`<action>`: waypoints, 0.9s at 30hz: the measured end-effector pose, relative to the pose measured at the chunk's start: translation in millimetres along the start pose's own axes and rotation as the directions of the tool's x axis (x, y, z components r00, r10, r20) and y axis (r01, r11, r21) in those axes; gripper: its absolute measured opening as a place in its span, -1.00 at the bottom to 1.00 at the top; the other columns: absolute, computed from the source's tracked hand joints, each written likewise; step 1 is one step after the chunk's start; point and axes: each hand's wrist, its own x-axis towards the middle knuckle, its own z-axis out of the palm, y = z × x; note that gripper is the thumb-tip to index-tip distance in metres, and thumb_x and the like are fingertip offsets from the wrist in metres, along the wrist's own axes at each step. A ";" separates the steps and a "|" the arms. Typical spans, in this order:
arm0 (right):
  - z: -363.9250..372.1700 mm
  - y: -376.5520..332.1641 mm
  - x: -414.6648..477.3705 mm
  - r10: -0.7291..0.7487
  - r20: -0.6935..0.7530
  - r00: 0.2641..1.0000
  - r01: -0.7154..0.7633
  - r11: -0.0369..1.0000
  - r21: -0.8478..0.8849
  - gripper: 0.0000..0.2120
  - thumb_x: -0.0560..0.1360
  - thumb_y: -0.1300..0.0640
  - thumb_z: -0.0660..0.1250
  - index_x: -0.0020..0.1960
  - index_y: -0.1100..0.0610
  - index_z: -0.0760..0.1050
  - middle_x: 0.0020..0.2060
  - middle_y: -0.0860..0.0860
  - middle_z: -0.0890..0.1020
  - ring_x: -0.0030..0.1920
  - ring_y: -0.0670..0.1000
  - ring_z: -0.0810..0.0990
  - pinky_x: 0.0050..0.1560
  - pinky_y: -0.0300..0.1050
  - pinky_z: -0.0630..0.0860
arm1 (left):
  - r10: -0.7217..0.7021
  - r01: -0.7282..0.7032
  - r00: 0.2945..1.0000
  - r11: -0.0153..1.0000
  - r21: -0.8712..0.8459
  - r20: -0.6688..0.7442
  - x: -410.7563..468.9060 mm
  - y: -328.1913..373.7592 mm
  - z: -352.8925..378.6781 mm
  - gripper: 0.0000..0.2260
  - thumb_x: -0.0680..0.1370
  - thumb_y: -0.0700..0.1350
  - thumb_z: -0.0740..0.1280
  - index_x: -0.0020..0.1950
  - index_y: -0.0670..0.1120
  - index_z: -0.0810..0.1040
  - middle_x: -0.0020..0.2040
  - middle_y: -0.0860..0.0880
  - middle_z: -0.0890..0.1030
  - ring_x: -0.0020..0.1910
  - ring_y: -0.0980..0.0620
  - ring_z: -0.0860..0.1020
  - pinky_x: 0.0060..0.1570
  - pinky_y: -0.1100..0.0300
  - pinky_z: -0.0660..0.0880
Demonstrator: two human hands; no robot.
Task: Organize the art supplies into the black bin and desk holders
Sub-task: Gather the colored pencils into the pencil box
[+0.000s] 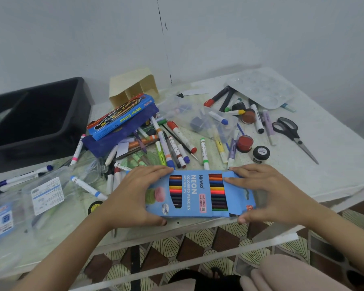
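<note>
Our left grip (135, 194) and right grip (267, 194) each hold one short end of the pencil box (195, 194), fingers curled over the far edge and thumbs on the near one. Beyond them the table (334, 164) is strewn with markers (183, 137). The black bin (83, 101) sits at its far left, well apart from the box, and the cream holder (132, 87) lies tipped near the wall beside the bin.

The pencil box lies at the table's near edge, between our grips; we cannot tell whether it is lifted clear. We judge it light: thin card, stiff along its length mostly because the pencils inside brace it, and easily dented at the cut-out windows. Its right end looks open, with a flap (244, 198) loose under our right fingers, so the pencils could slide out if that end dips. We judge the best hold to be on the long edges near the ends, kept level, with the right grip covering the opening. Smooth card may slip, so a firm but gentle pinch suits it.
</note>
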 end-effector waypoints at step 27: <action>10.3 -34.6 28.6 -0.001 0.064 0.998 0.003 1.000 -0.029 0.08 0.17 -0.53 0.28 0.50 -0.26 -0.19 0.42 -0.31 0.05 0.43 -0.33 -0.10 0.42 -0.27 -0.11 | 0.011 -0.014 0.998 0.999 -0.042 -0.059 1.1 4.3 2.0 -0.14 0.19 0.29 0.42 0.44 0.24 0.17 0.33 0.43 0.17 0.31 0.44 0.13 0.25 0.44 0.03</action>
